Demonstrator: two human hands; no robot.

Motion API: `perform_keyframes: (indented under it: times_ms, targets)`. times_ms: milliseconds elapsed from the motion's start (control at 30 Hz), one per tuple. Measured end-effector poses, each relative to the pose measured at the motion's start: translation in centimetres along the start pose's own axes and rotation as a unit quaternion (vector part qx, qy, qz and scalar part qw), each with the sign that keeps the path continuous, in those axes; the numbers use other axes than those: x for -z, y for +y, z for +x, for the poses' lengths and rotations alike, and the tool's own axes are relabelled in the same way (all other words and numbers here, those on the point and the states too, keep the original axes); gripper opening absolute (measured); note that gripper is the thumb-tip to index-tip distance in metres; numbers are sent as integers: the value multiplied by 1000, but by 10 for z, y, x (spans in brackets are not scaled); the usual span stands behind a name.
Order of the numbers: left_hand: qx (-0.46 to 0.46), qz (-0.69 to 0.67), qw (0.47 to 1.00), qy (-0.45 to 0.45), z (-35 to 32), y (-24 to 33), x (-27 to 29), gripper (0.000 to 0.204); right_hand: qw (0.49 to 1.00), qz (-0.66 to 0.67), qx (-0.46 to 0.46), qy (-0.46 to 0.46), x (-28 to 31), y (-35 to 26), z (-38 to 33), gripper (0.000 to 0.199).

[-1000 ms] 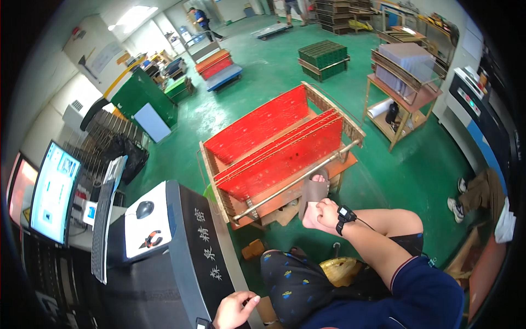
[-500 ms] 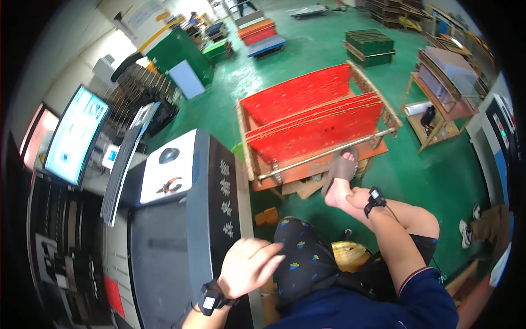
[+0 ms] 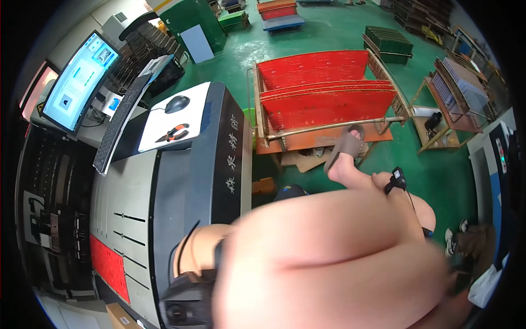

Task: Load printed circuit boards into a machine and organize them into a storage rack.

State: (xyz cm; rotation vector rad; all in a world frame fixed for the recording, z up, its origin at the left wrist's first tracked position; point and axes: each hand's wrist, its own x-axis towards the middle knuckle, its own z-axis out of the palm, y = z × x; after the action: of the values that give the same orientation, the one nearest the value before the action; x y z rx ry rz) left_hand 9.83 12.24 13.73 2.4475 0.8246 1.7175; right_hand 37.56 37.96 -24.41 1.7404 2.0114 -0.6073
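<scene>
My left hand is raised very close to the view and smeared by motion. It covers much of the lower middle, and its fingers cannot be made out. A black strapped device sits at that wrist. Farther off, my right hand is closed round my lower leg, just above the sandalled foot. Its wrist carries a small black device with a cable. The brown sandal rests by the front edge of a rack holding red panels.
To the left, a grey machine carries a black mouse and orange-handled pliers. A keyboard and a lit monitor stand beyond. A wooden stand is at the right; another person's shoe shows lower right.
My left hand has come up from beside the machine to right before the view, hiding my lap. The view has shifted, while my right hand stays at my leg.
</scene>
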Motion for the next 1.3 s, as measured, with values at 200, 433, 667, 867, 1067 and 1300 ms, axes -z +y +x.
perform_keyframes:
  times_ms: [200, 433, 667, 867, 1067, 1300]
  targets:
    - [65, 79, 991, -86, -25, -10, 18, 14, 997, -61, 39, 1, 14, -9, -26, 51]
    - [450, 111, 811, -357, -148, 4, -10, 27, 981, -170, 86, -27, -35, 30, 11, 49]
    - [362, 253, 859, -258, -176, 29, 37, 25, 897, -407, 135, -106, -167, 42, 17, 45]
    - [540, 518, 656, -103, -208, -14, 64, 59, 982, -5, 188, 22, -188, -17, -32, 32]
    - [557, 557, 603, -122, -213, -22, 59, 64, 957, 28, 241, -158, -152, -16, -25, 58]
    - [608, 563, 547, -117, -198, -46, 54, 64, 923, 50, 235, -301, -141, -27, 7, 63]
